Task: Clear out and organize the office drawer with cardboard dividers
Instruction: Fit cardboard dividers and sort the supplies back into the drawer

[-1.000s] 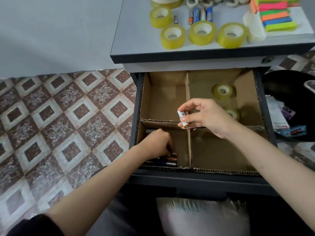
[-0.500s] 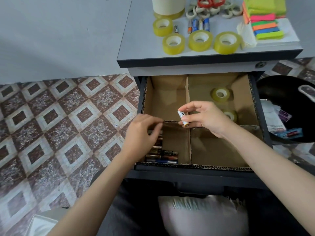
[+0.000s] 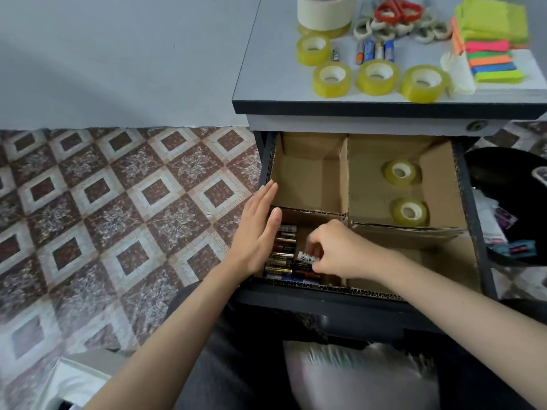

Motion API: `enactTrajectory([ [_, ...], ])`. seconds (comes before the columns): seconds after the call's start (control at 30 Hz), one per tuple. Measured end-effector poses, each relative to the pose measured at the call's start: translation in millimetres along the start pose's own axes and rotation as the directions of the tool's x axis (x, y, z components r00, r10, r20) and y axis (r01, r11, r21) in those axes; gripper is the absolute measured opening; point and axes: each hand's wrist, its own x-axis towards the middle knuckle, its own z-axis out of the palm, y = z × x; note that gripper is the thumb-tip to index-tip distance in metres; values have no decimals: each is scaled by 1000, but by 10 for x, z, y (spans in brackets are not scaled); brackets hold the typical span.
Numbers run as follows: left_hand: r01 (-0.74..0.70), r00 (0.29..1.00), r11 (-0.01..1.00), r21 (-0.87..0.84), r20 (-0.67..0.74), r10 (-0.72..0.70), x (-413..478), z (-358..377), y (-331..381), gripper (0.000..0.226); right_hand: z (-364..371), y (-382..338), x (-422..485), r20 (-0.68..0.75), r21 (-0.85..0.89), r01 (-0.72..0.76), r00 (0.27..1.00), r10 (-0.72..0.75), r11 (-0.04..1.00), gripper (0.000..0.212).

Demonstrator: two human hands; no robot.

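Observation:
The open drawer is lined with cardboard dividers that split it into compartments. In the near-left compartment lie several batteries in rows. My right hand reaches down into that compartment and pinches a white battery just above the others. With fingers straight, my left hand rests flat against the drawer's left edge beside the batteries. Two rolls of clear tape sit in the far-right compartment.
On the desk top lie several tape rolls, a few batteries, a masking-tape roll, red scissors and coloured sticky notes. A black bin with scraps stands right of the drawer. Patterned floor tiles lie at left.
My right hand has dropped with the white battery from above the centre divider into the near-left compartment. My left hand has come out of that compartment and flattened against the drawer's left edge.

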Motion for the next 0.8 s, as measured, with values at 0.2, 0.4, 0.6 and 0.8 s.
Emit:
enactTrajectory([
  [0.2, -6, 999, 999, 51, 37, 4, 23, 23, -24, 74, 90, -157, 207, 13, -323, -101, 994, 111, 941, 21],
  [0.4, -30, 999, 997, 70, 27, 28, 39, 46, -68, 80, 135, -117, 336, 31, -238, -176, 982, 189, 955, 23],
  [0.6, -20, 1000, 997, 69, 19, 19, 31, 45, -49, 74, 135, -127, 340, 15, -248, -170, 984, 180, 954, 19],
  [0.8, 1, 1000, 996, 86, 21, -3, 16, 5, 10, 67, 112, -169, 171, -48, -238, -127, 992, 119, 963, 23],
])
